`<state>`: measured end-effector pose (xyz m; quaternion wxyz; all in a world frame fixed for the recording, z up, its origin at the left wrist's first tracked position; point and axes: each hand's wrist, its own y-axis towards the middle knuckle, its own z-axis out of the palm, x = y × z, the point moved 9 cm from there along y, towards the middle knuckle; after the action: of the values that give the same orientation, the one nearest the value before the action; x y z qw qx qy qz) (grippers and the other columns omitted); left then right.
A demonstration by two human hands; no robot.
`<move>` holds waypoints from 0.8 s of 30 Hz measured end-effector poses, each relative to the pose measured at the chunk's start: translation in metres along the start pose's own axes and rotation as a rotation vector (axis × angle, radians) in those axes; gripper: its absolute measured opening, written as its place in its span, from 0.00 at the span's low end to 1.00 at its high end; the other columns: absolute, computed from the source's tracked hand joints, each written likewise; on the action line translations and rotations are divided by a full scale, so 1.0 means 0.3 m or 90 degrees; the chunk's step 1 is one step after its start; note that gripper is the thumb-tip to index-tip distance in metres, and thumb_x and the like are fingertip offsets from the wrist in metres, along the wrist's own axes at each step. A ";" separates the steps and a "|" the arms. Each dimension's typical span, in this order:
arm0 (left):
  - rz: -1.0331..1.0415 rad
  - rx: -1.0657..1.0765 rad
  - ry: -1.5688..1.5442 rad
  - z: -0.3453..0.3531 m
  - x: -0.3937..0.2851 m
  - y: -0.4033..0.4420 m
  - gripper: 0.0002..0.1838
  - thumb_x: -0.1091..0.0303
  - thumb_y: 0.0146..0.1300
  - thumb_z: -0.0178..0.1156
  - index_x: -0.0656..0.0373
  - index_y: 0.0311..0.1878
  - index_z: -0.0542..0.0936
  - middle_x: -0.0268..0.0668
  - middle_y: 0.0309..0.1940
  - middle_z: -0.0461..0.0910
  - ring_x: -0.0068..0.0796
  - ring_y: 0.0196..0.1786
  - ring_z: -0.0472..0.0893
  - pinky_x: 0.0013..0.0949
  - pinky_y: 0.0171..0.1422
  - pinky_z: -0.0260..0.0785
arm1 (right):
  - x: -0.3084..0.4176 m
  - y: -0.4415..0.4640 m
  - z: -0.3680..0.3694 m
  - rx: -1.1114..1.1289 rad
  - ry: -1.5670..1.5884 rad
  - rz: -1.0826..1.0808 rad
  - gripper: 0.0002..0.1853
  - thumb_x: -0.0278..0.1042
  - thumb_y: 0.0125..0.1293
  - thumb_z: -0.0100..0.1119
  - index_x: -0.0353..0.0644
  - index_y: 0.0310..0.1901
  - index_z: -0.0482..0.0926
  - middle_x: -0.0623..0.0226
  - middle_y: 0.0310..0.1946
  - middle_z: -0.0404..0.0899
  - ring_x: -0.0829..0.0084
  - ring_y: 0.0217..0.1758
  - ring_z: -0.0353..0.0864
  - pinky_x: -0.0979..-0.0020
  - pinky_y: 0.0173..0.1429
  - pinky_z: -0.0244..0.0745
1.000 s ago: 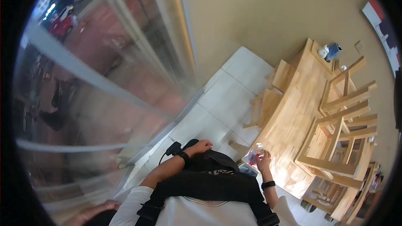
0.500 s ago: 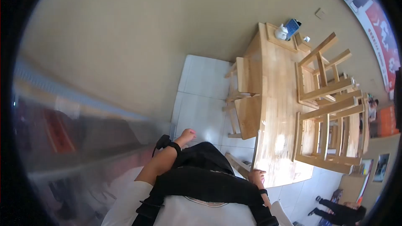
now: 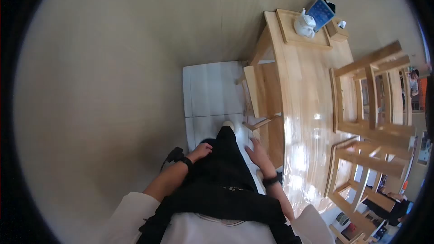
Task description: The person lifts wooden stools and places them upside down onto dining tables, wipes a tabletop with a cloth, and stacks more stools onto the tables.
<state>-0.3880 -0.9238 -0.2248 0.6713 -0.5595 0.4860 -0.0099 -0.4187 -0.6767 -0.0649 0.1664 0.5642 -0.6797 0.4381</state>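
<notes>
In the head view, the wooden table (image 3: 307,86) runs away from you on your right. Your left hand (image 3: 201,151) is left of the table and well apart from it, over your black clothing (image 3: 219,162). Its fingers are curled in; you cannot tell whether it touches the cloth or hides something small. A black device (image 3: 174,154) sits by that wrist.

Your right hand (image 3: 260,156) is open, fingers spread and pointing forward, with nothing seen in it. It is just left of the table's long edge, next to the nearer stool (image 3: 272,142); you cannot tell whether they touch. The farther stool (image 3: 266,88) stands along the same edge, closer to the table's far end.

On the table's far end lies a wooden tray (image 3: 291,34) holding a white teapot (image 3: 304,25), with a blue card (image 3: 321,13) beside the pot and a tissue box (image 3: 337,30) at the tray's right. Two upturned stools (image 3: 373,95) rest along the table's right side. Another person (image 3: 391,205) is beyond the table to the right. The pale tiled floor (image 3: 212,90) shows left of the table.
</notes>
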 end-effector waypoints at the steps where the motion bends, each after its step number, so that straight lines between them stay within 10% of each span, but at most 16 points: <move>1: 0.018 -0.037 -0.042 -0.051 -0.017 0.035 0.10 0.75 0.57 0.50 0.65 0.42 0.74 0.42 0.32 0.79 0.27 0.31 0.78 0.29 0.38 0.71 | 0.078 0.170 0.011 -0.023 0.049 -0.014 0.25 0.39 0.55 0.56 0.34 0.53 0.66 0.45 0.53 0.65 0.48 0.58 0.62 0.59 0.63 0.57; 9: 0.015 -0.017 0.284 -0.203 -0.229 0.115 0.13 0.77 0.56 0.43 0.56 0.41 0.76 0.39 0.35 0.77 0.39 0.38 0.77 0.37 0.45 0.68 | -0.478 1.066 0.047 -0.443 -0.205 0.250 0.32 0.43 0.59 0.49 0.28 0.59 0.58 0.43 0.61 0.55 0.48 0.65 0.52 0.55 0.67 0.48; 12: -0.028 -0.061 0.261 -0.301 -0.270 0.111 0.11 0.74 0.57 0.45 0.53 0.39 0.76 0.37 0.35 0.76 0.39 0.38 0.77 0.38 0.43 0.69 | -0.656 1.172 -0.047 -0.281 -0.834 0.281 0.32 0.51 0.65 0.33 0.27 0.58 0.59 0.47 0.60 0.57 0.51 0.64 0.55 0.54 0.66 0.50; 14: 0.013 -0.073 0.219 -0.344 -0.268 0.128 0.09 0.73 0.57 0.47 0.54 0.38 0.76 0.38 0.33 0.76 0.39 0.38 0.77 0.37 0.41 0.69 | -0.604 1.170 -0.265 -0.342 -0.466 0.511 0.30 0.50 0.63 0.40 0.31 0.59 0.59 0.51 0.54 0.64 0.56 0.60 0.60 0.53 0.59 0.61; 24: -0.075 -0.039 0.221 -0.408 -0.201 0.174 0.08 0.72 0.58 0.48 0.54 0.34 0.77 0.37 0.33 0.77 0.38 0.36 0.78 0.36 0.39 0.70 | -0.679 1.117 -0.223 -0.200 -0.528 0.351 0.20 0.49 0.58 0.52 0.37 0.39 0.72 0.59 0.37 0.75 0.61 0.42 0.75 0.60 0.44 0.68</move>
<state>-0.5288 -0.9616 -0.2139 0.5583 -0.5972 0.5608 -0.1308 -0.6798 -0.5047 -0.3109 -0.1553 0.4588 -0.8694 0.0980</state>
